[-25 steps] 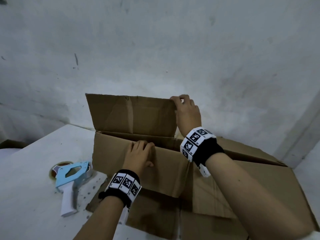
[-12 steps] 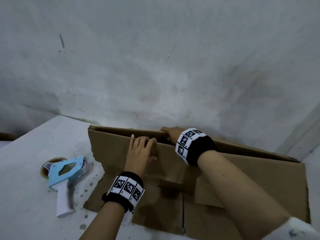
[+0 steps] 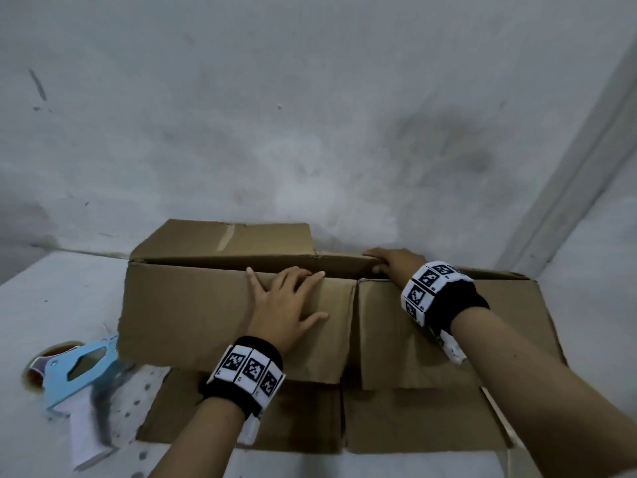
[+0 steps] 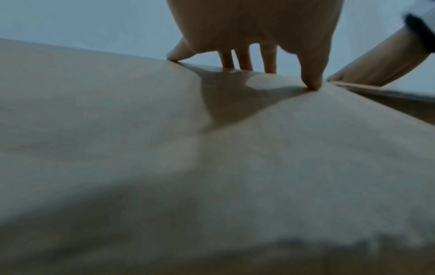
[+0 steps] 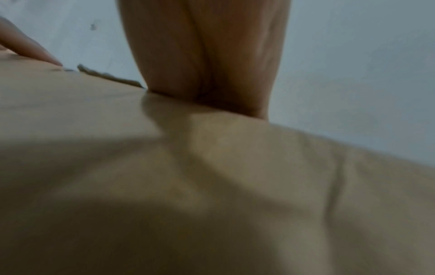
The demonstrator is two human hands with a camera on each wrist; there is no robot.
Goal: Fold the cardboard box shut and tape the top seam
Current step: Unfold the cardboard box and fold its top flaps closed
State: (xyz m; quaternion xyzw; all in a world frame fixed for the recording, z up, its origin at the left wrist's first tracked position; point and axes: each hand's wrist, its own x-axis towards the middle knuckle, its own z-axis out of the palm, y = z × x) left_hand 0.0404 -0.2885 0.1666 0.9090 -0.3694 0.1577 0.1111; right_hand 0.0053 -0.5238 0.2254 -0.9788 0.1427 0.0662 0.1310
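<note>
A brown cardboard box (image 3: pixel 517 322) lies on the white table, its flaps partly folded. My left hand (image 3: pixel 286 305) lies flat with spread fingers on the near left flap (image 3: pixel 186 315); in the left wrist view its fingertips (image 4: pixel 244 61) touch the flap's far edge. My right hand (image 3: pixel 396 267) holds the edge of the far flap (image 3: pixel 224 243), fingers over the top and thumb underneath. That flap is folded down towards the near one, with a dark gap between them. In the right wrist view the palm (image 5: pixel 204 55) sits on cardboard and the fingers are hidden.
A light blue tape dispenser (image 3: pixel 79 370) with a white handle and a brown tape roll (image 3: pixel 34 370) lies on the table (image 3: pixel 44 305) left of the box. A grey wall (image 3: pixel 310 132) stands right behind the box. A pale vertical strip (image 3: pixel 586 167) runs along the wall at right.
The far flap, upright a second ago, has come down towards the near flap with my right hand, which then slid right along its edge. My left hand stayed pressing on the near flap.
</note>
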